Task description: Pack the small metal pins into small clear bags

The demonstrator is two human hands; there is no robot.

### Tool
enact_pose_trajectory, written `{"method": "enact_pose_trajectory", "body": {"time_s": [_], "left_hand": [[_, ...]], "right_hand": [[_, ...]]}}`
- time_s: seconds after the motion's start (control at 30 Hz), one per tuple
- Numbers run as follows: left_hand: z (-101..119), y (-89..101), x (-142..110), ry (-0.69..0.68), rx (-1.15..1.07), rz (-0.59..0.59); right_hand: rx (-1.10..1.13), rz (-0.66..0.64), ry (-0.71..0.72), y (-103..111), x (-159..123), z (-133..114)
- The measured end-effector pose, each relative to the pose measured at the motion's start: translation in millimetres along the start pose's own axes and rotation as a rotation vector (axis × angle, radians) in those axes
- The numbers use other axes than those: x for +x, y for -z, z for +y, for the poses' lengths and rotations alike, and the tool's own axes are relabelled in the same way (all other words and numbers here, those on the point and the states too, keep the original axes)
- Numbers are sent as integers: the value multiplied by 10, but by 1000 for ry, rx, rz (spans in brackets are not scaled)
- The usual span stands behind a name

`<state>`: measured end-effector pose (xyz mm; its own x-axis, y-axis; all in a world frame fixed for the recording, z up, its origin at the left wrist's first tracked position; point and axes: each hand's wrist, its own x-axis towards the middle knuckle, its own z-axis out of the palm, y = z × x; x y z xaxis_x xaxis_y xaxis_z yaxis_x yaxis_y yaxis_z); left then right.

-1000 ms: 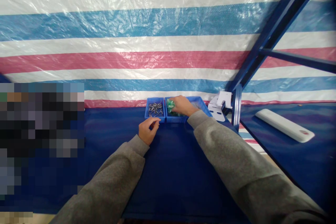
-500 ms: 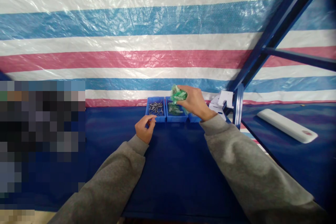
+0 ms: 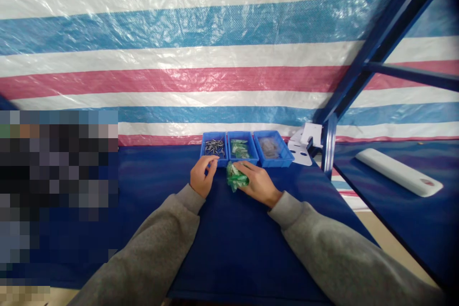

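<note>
My right hand [image 3: 261, 182] is closed on a crumpled green plastic bag [image 3: 234, 178], held low over the table just in front of the middle bin. My left hand [image 3: 202, 175] is curled at the front of the left bin, thumb and forefinger drawn together; whatever may be between their tips is too small to make out. Metal screw-like pieces [image 3: 214, 147] fill the left blue bin [image 3: 204, 139]. In the middle blue bin [image 3: 255, 149] lie small green-tinted packets [image 3: 239, 148]. The right blue bin [image 3: 279, 163] contains clear or greyish packets [image 3: 268, 147].
White cut-out pieces [image 3: 303, 152] stand right of the bins, beside a blue metal frame [image 3: 328, 146]. A long white device [image 3: 398, 172] lies on another blue surface at right. Striped sheeting [image 3: 215, 79] hangs behind the blue table [image 3: 244, 248]. A blurred-out area covers the left.
My right hand has come down and toward me with the green bag, from above the middle bin to its front, uncovering the right bin. My left hand shifted slightly right.
</note>
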<state>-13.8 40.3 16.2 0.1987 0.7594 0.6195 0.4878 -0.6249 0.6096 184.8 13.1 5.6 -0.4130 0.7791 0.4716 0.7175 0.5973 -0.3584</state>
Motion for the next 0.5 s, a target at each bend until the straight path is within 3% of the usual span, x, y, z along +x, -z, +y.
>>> {"method": "enact_pose_trajectory", "body": {"time_s": [0.2, 0.4, 0.5], "left_hand": [[179, 18, -70, -69, 63, -228], [307, 37, -165, -115, 166, -413], [257, 7, -206, -68, 236, -416]], "right_hand": [[-143, -123, 62, 75, -88, -29], [-104, -75, 45, 104, -180, -62], [-9, -58, 9, 106, -233, -41]]}}
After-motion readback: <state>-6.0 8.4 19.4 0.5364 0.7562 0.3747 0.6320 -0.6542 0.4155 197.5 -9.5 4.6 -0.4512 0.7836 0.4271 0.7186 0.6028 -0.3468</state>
